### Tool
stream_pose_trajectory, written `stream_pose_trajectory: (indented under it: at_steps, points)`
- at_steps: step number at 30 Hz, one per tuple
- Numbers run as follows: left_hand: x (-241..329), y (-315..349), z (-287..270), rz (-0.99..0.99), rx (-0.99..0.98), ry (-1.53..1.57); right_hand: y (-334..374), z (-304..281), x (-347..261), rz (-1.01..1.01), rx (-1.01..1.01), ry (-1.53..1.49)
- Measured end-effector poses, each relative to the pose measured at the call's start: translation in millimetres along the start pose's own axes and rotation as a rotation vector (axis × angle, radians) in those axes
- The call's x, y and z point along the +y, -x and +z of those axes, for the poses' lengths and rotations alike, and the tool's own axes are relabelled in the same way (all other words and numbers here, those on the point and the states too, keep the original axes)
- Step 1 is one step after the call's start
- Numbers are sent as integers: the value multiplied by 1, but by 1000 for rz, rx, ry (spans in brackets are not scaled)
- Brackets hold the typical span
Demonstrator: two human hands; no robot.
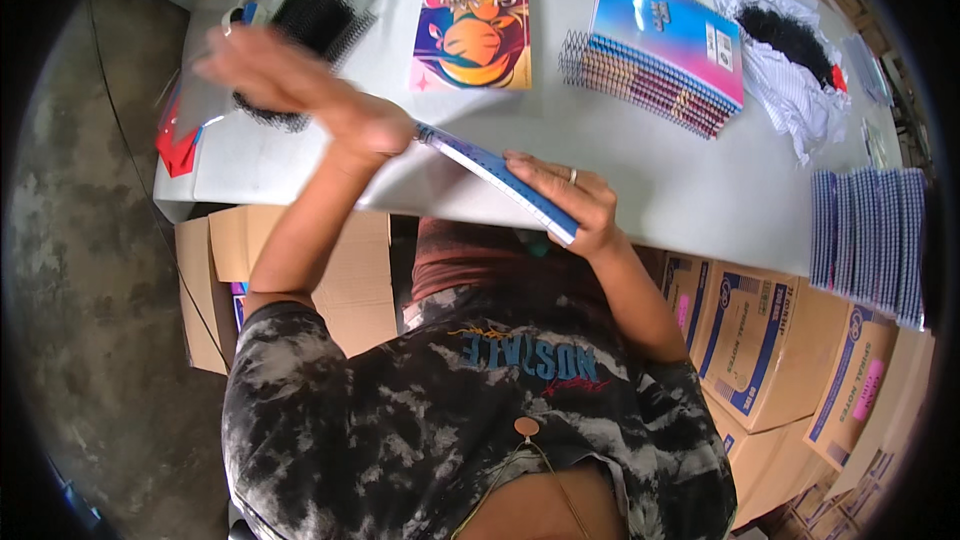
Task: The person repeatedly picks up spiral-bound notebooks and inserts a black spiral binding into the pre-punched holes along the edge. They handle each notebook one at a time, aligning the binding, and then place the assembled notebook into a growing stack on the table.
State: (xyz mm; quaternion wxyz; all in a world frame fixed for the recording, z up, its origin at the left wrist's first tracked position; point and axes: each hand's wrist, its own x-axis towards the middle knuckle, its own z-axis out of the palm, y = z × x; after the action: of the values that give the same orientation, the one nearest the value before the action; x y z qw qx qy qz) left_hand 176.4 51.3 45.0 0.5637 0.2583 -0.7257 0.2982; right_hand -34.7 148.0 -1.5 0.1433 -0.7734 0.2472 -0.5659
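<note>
My right hand (580, 205) grips a thin blue notebook block (505, 180), its fingers over the top and its long, hole-punched edge tilted up. The block slants down to the right above the table's near edge. A short stretch of dark spiral coil (424, 132) shows at its upper left end. Beside that end is my left hand (290, 85), blurred by motion, its fingers stretched out to the left and the heel of the hand by the coil. Behind the left hand lies a pile of black spiral coils (315, 25), partly covered by it.
Colourful notebook blocks (472, 35) are stacked at the table's back middle. Right of them stand spiral-bound notebooks (665, 40). Farther right, a black tangled heap (785, 40) lies on striped cloth (790, 105). More bound notebooks (868, 240) rise at the right edge. Cardboard boxes (760, 340) sit below.
</note>
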Motion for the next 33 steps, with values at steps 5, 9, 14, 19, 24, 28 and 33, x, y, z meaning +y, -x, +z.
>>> stream_pose_trajectory:
  at_steps: [5, 9, 14, 19, 24, 28, 33]
  points:
    - [36, 58, -24, 345, -375, 187, -5, -2, 5, 65, 31, 79]
    - [7, 57, -9, -108, -194, 80, -4, 6, -1, 27, 12, -3]
    - [50, 59, -20, 368, -339, 257, -2, -3, 2, 128, 53, 118]
    - [41, 78, -19, 42, -494, 123, -5, 3, 0, 37, 8, 7]
    - [38, 41, -15, 191, -210, 144, -2, 0, 3, 74, 13, 63]
    - [39, 41, 6, -162, -174, 191, -5, 7, -1, 30, 18, 92]
    - [43, 30, -1, 292, -111, 392, 1, 4, 2, 140, 44, 113]
